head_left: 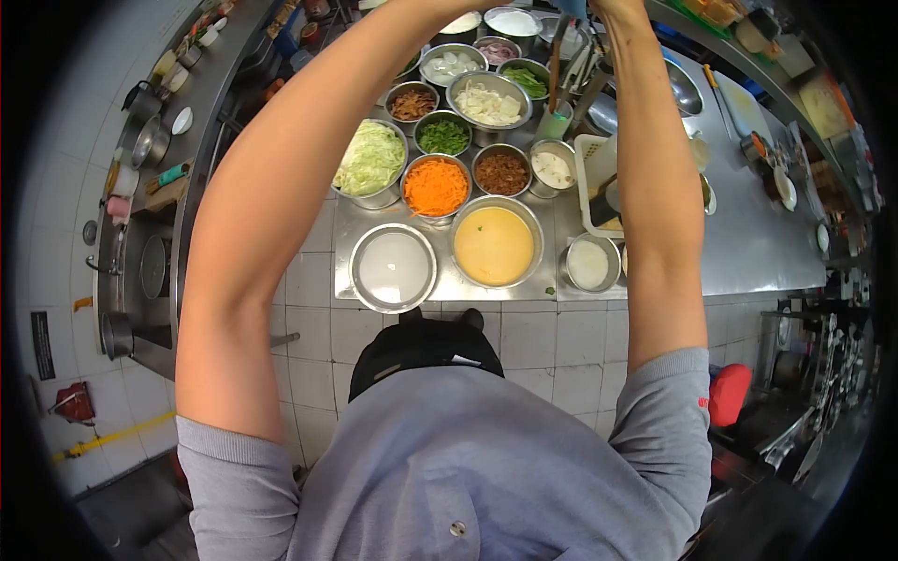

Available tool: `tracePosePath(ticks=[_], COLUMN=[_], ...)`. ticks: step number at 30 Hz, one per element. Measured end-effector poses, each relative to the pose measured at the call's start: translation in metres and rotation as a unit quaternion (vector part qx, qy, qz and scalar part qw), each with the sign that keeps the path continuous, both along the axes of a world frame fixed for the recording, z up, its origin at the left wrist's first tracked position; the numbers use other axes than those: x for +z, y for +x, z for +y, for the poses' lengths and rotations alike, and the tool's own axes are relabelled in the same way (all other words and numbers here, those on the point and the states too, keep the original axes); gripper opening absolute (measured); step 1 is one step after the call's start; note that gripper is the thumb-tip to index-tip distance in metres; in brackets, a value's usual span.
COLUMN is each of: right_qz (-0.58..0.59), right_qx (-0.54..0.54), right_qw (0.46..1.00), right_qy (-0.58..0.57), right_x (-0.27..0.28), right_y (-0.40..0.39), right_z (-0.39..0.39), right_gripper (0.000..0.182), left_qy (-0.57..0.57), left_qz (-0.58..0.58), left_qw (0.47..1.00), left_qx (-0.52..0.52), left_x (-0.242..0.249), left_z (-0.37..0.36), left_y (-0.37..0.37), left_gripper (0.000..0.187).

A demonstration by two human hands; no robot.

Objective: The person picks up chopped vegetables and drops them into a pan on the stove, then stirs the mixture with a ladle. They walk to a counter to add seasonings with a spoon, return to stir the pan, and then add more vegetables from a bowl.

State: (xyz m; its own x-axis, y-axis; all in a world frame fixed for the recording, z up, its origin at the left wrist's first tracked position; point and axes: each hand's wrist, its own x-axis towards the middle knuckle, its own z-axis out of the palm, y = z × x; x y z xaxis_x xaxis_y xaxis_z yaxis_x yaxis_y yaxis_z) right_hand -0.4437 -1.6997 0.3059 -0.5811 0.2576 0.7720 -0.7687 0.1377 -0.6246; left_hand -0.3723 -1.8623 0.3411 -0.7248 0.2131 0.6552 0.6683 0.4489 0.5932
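My left forearm reaches up and out past the top edge, so my left hand is out of view. My right forearm also runs to the top edge; its fingers are cut off. Between the wrists hangs a blue item (571,7), too cropped to name. Below stand steel bowls: shredded cabbage (369,159), shredded carrot (437,187), chopped greens (443,136), brown minced filling (501,174) and pale strips (488,101). At the front edge are a bowl of yellow liquid (493,241) and a bowl of cloudy liquid (393,267).
Right of the bowls are a white plastic basket (586,187), a small bowl of white contents (589,264) and a green container (555,122) holding utensils. A steel counter (748,234) extends right, with a knife (713,79) on it. Another counter (210,103) runs along the left.
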Motion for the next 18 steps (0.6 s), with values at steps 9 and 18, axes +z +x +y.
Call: tracePosePath(ticks=[9, 18], right_qz=[-0.080, -0.180], right_qx=[-0.307, -0.256], right_qw=[0.939, 0.916], right_qy=[0.137, 0.252], right_x=[-0.005, -0.056], right_y=[0.004, 0.012], right_z=[0.022, 0.042], right_gripper=[0.033, 0.029], left_qy=[0.105, -0.031], left_qz=[-0.192, -0.731], left_qw=[0.972, 0.651], left_qx=[0.081, 0.201], left_x=[-0.139, -0.500], left_z=[-0.216, -0.395], left_y=[0.136, 0.463], left_gripper=[0.040, 0.061])
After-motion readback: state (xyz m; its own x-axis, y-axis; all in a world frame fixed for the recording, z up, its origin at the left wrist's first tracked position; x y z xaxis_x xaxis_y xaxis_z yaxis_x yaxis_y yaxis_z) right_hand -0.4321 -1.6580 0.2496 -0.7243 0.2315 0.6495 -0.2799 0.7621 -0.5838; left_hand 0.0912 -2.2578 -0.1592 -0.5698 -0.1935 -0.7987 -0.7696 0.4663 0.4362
